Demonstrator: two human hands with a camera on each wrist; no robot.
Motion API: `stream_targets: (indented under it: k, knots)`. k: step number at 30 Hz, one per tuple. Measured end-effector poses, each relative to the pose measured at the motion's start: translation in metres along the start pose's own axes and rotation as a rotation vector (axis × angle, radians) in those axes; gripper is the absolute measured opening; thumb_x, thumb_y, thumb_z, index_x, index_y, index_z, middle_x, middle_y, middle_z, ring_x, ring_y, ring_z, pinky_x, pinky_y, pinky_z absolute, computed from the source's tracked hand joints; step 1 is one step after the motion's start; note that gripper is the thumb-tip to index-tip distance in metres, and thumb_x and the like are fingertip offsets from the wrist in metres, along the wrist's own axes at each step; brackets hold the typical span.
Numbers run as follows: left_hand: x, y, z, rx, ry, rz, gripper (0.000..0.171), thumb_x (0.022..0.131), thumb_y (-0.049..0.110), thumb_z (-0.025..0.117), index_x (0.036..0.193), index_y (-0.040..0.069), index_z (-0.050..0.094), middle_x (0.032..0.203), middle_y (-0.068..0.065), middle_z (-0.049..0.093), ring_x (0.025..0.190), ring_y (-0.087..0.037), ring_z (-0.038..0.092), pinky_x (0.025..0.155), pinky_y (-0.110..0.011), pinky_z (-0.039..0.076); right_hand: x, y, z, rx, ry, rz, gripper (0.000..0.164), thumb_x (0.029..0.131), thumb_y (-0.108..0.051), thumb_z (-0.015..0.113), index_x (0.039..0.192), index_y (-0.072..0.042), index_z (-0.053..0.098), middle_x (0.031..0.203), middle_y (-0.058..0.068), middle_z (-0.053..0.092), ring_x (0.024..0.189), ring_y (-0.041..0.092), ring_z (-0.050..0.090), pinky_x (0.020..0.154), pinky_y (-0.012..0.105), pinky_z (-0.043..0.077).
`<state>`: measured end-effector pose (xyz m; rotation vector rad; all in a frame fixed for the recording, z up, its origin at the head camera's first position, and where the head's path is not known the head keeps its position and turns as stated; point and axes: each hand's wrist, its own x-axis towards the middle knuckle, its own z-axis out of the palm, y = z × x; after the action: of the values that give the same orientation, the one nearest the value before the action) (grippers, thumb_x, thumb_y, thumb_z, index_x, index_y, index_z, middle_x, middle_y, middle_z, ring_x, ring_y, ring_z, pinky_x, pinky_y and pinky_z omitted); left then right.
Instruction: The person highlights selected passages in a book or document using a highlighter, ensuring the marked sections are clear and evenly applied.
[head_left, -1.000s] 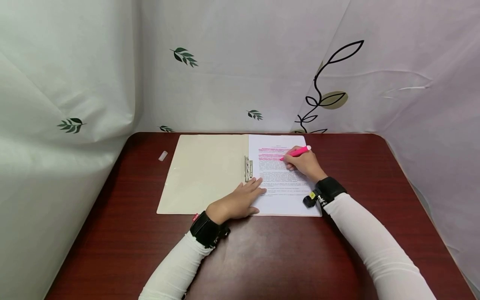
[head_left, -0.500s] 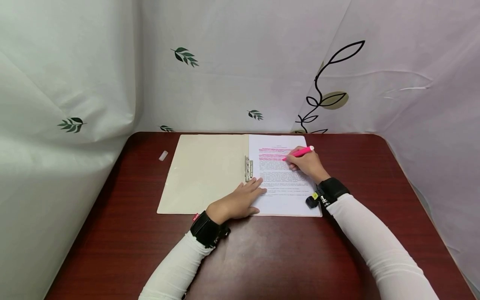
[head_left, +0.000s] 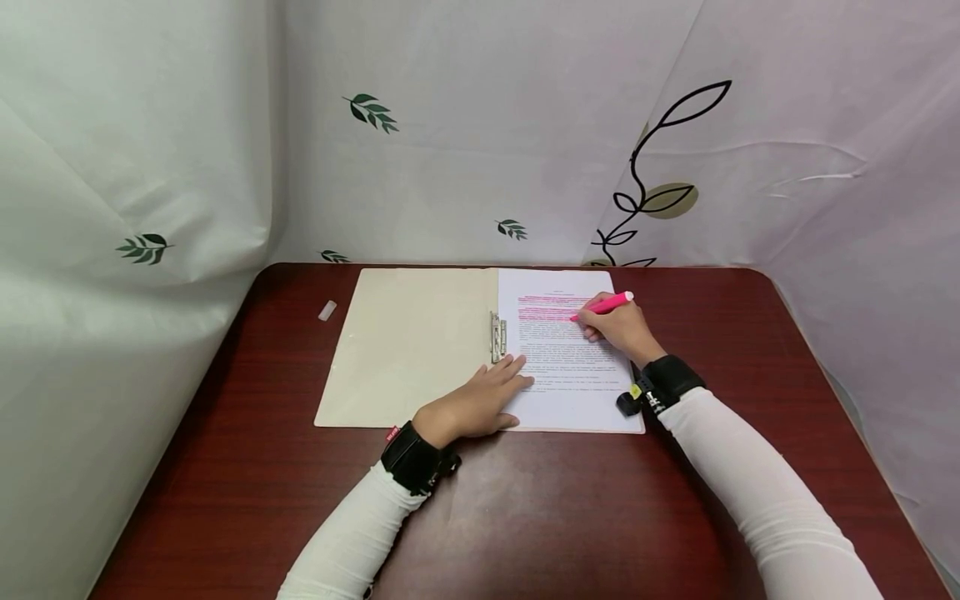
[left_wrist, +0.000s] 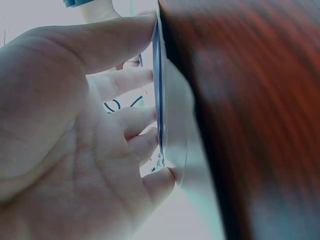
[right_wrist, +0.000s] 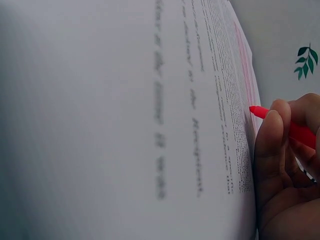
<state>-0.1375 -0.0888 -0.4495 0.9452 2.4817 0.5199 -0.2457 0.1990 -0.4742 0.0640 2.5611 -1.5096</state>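
A pink highlighter (head_left: 611,303) is pinched in my right hand (head_left: 621,327), its tip down at the printed page (head_left: 570,408) beside pink-marked lines near the top. In the right wrist view the highlighter's tip (right_wrist: 257,111) points at the text from between thumb and fingers. The page lies on the right side of an open cream folder (head_left: 412,350), by a metal clip (head_left: 497,337) at the fold. My left hand (head_left: 480,402) rests with spread fingers over the fold and the page's lower left. In the left wrist view, the left hand's fingertips (left_wrist: 162,182) touch the paper and folder.
A small whitish cap-like piece (head_left: 327,311) lies on the dark red wooden table (head_left: 570,517), left of the folder. Pale curtains (head_left: 450,125) with leaf prints hang behind the table and at its sides.
My right hand has slid a little to the right with the highlighter, its tip moving along a line of text. The left hand has stayed in place.
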Motion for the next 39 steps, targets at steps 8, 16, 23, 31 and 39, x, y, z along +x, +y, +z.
stream_targets:
  k: [8,16,23,31,39]
  knots:
    - [0.001,-0.001,0.001,0.003,0.000,-0.001,0.064,0.101,0.026,0.066,0.158,0.011,0.039,0.174,-0.013,0.012,0.162,-0.032,0.008,0.127,-0.059,0.016,-0.001,0.002,-0.004,-0.034,0.008,-0.004,0.025,0.094,-0.028,0.075,0.102,-0.005,0.070,0.076,0.003,0.069,0.061,0.009,0.063,0.062,0.019,0.054]
    - [0.001,-0.001,0.000,0.006,0.002,0.003,0.064,0.102,0.025,0.066,0.158,0.011,0.039,0.174,-0.014,0.013,0.161,-0.032,0.009,0.127,-0.059,0.016,-0.001,0.002,-0.007,-0.064,0.014,0.002,0.024,0.094,-0.028,0.074,0.101,-0.005,0.071,0.076,0.003,0.069,0.061,0.009,0.064,0.064,0.019,0.054]
    - [0.002,-0.002,0.001,0.006,-0.002,0.008,0.064,0.102,0.026,0.065,0.159,0.011,0.038,0.174,-0.013,0.012,0.162,-0.032,0.008,0.127,-0.059,0.016,0.000,0.004,-0.009,-0.091,0.023,0.007,0.023,0.093,-0.028,0.074,0.099,-0.006,0.070,0.072,0.001,0.069,0.060,0.009,0.064,0.064,0.019,0.053]
    - [0.002,-0.002,0.001,0.009,-0.005,0.002,0.065,0.102,0.026,0.065,0.159,0.011,0.037,0.174,-0.013,0.011,0.162,-0.031,0.008,0.127,-0.059,0.015,0.001,0.007,-0.012,-0.081,0.029,0.018,0.024,0.093,-0.028,0.074,0.099,-0.006,0.070,0.073,0.001,0.069,0.060,0.009,0.064,0.063,0.019,0.053]
    - [0.002,-0.001,0.001,0.006,-0.001,-0.001,0.065,0.102,0.026,0.066,0.158,0.011,0.038,0.174,-0.013,0.012,0.162,-0.032,0.008,0.127,-0.059,0.015,-0.002,0.007,-0.014,-0.094,0.036,0.018,0.025,0.093,-0.030,0.074,0.099,-0.007,0.070,0.074,0.001,0.070,0.062,0.010,0.065,0.063,0.020,0.053]
